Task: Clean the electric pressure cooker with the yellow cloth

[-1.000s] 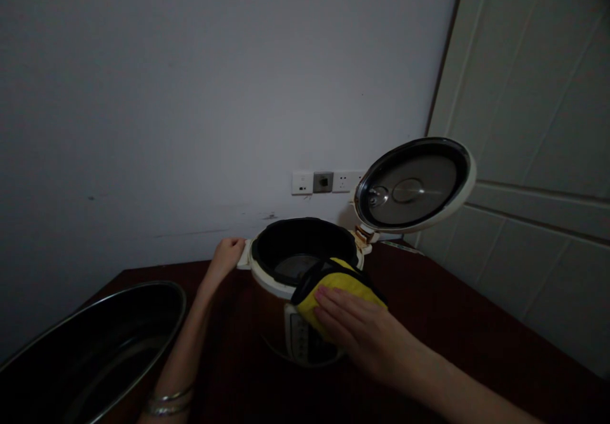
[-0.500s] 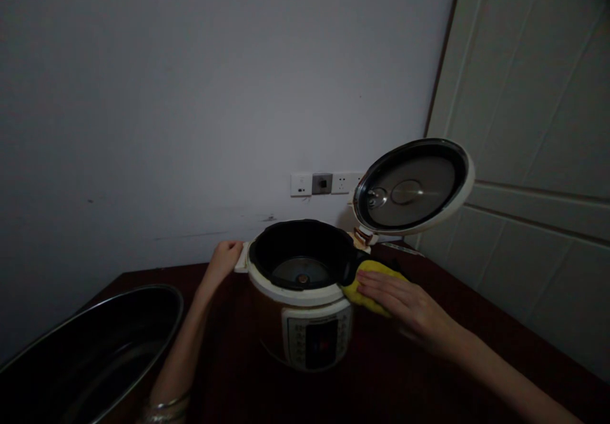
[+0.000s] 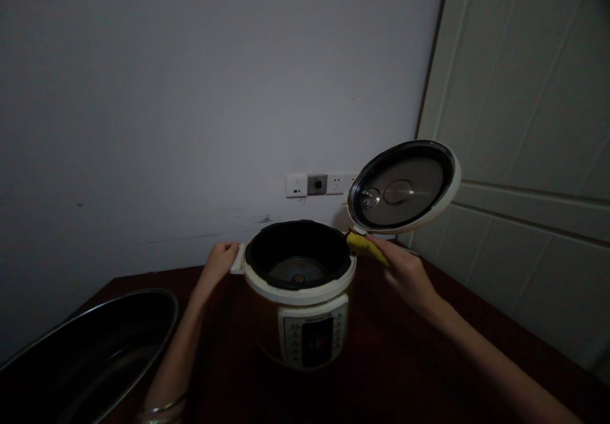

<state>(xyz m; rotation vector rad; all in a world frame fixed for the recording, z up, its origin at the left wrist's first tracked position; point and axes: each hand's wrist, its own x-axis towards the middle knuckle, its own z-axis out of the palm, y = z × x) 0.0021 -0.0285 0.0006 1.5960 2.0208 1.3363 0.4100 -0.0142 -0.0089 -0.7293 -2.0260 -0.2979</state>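
A cream electric cooker (image 3: 305,322) stands on a dark red table (image 3: 405,360) with its lid (image 3: 403,185) swung up to the right and its black inner cavity showing. My left hand (image 3: 218,264) grips the cooker's left handle. My right hand (image 3: 405,271) presses a yellow cloth (image 3: 365,246) against the rim at the right, beside the lid hinge, fingers closed on it.
A large dark metal basin (image 3: 90,348) sits on the table at the left. A wall socket strip (image 3: 314,184) is on the white wall behind the cooker. A pale panelled door (image 3: 524,157) stands at the right.
My right hand has carried the yellow cloth from the cooker's front rim round its right side up to the hinge. The left hand has stayed on the handle.
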